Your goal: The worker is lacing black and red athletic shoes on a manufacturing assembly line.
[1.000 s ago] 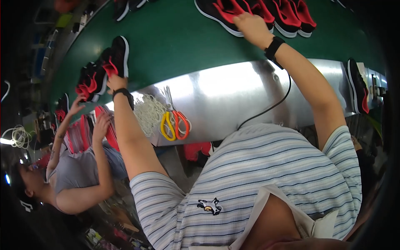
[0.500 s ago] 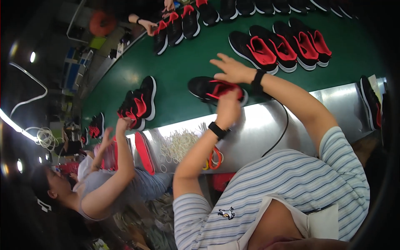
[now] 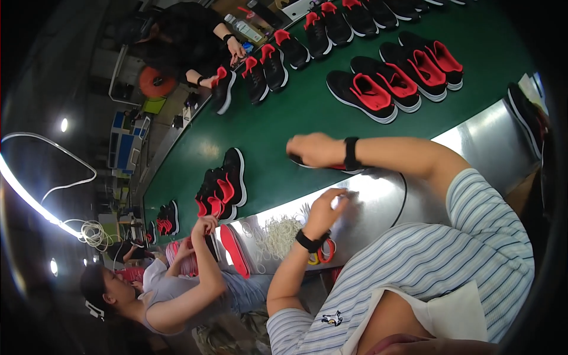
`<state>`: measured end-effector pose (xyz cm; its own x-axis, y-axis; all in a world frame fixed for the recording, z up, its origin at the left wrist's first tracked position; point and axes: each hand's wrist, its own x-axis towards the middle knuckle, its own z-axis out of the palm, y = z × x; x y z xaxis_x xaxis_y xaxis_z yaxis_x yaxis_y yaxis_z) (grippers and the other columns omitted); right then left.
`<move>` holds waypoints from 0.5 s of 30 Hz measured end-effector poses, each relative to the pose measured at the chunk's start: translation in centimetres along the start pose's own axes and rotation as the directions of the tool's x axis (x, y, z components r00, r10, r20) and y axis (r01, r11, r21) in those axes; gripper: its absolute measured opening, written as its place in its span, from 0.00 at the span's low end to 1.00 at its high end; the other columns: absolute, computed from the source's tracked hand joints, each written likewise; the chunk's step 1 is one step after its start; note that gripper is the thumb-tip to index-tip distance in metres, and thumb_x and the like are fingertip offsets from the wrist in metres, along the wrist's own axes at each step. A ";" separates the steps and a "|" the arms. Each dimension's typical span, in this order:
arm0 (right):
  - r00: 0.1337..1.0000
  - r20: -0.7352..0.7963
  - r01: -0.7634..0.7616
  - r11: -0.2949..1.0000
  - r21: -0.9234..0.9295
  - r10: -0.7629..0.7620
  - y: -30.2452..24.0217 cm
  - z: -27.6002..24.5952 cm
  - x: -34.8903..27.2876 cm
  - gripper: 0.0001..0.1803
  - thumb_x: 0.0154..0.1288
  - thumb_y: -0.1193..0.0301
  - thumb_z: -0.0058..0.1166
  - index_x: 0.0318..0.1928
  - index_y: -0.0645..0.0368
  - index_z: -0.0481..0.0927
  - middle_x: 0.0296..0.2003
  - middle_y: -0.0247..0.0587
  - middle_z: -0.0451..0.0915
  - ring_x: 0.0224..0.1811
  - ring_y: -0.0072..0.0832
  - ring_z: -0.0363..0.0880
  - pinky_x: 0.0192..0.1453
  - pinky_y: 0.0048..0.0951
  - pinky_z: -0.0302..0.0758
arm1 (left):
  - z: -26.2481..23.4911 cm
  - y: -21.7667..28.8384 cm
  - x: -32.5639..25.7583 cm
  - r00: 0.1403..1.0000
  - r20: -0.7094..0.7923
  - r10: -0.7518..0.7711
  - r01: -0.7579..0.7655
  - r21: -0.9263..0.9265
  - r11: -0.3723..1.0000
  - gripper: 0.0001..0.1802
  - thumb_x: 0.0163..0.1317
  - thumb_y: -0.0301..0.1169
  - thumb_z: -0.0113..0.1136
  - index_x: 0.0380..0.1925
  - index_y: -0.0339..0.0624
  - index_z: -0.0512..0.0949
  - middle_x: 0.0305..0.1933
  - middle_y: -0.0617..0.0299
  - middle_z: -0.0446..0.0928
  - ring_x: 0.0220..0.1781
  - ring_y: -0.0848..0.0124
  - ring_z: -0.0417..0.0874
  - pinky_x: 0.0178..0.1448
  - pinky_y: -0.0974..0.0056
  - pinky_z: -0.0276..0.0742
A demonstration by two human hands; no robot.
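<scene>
A black sneaker [image 3: 300, 161] with a red lining and white sole lies at the near edge of the green table. My right hand [image 3: 316, 149] is over it with the fingers curled down round its toe end, hiding most of the shoe. My left hand [image 3: 327, 212] is apart from the sneaker, above the shiny metal ledge [image 3: 376, 192]. Its fingers are loosely bent with the thumb apart, a little blurred, and I see nothing held in them. Nearest to it are orange-handled scissors [image 3: 326, 251] and a heap of pale strings [image 3: 278, 236].
Several sneakers [image 3: 370, 97] stand in a group on the green table [image 3: 266, 124], beyond my right hand. A co-worker [image 3: 183, 293] sits at left by another shoe group [image 3: 222, 186]; a person [image 3: 189, 41] across handles a sneaker [image 3: 222, 92]. A black cable [image 3: 404, 201] crosses the ledge.
My left hand has come out of the sneaker's opening and moved back toward me. My right hand has gone from spread fingers above the shoe to curled over it. The view has shifted.
</scene>
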<state>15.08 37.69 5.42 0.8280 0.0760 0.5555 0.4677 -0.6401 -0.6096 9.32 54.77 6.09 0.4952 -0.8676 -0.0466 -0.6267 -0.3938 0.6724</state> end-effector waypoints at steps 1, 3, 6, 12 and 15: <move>0.991 -0.135 0.000 0.990 0.139 0.019 1.5 -0.6 0.0 0.16 0.50 0.74 0.50 0.43 0.59 0.71 0.31 0.46 0.77 0.36 0.44 0.77 0.37 0.40 0.74 | -0.8 -1.8 0.2 0.997 -0.057 -0.052 0.052 0.006 0.999 0.10 0.56 0.28 0.59 0.39 0.39 0.79 0.41 0.55 0.79 0.44 0.62 0.80 0.46 0.65 0.74; 0.948 -0.098 -0.285 0.944 0.167 0.304 2.8 -4.3 -1.5 0.16 0.53 0.75 0.51 0.45 0.60 0.71 0.32 0.44 0.77 0.30 0.37 0.78 0.35 0.32 0.73 | -2.5 -3.2 2.5 0.965 -0.212 -0.153 0.134 -0.101 0.986 0.06 0.57 0.28 0.58 0.34 0.40 0.80 0.37 0.56 0.80 0.41 0.65 0.80 0.41 0.66 0.74; 0.932 0.020 -0.354 0.895 0.272 0.362 2.7 -5.5 -4.5 0.12 0.55 0.71 0.55 0.40 0.60 0.74 0.26 0.36 0.76 0.27 0.25 0.75 0.33 0.25 0.71 | -4.7 -5.4 6.9 0.880 -0.474 0.031 0.049 0.156 0.987 0.05 0.55 0.28 0.58 0.30 0.40 0.81 0.33 0.56 0.79 0.38 0.61 0.79 0.43 0.62 0.73; 0.964 0.009 -0.264 0.961 0.083 0.264 0.8 -5.8 -7.9 0.07 0.50 0.73 0.56 0.33 0.57 0.78 0.30 0.43 0.78 0.33 0.39 0.78 0.37 0.33 0.74 | -3.4 -2.4 10.7 0.967 -0.198 0.159 -0.018 0.571 0.821 0.09 0.39 0.37 0.67 0.22 0.48 0.84 0.32 0.62 0.73 0.42 0.60 0.73 0.42 0.57 0.71; 0.983 0.069 -0.168 0.985 -0.034 0.170 0.3 -5.8 -8.8 0.07 0.50 0.74 0.55 0.33 0.56 0.78 0.30 0.42 0.77 0.33 0.39 0.77 0.37 0.35 0.73 | -1.7 -1.6 10.7 0.983 -0.137 0.123 0.013 0.719 0.695 0.10 0.42 0.39 0.66 0.24 0.49 0.84 0.34 0.61 0.71 0.41 0.60 0.72 0.40 0.57 0.71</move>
<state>6.10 32.45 3.61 0.9148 0.0188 0.4035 0.3113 -0.6692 -0.6747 16.62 46.63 5.74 0.4921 -0.8595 0.1385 -0.8615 -0.5037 -0.0645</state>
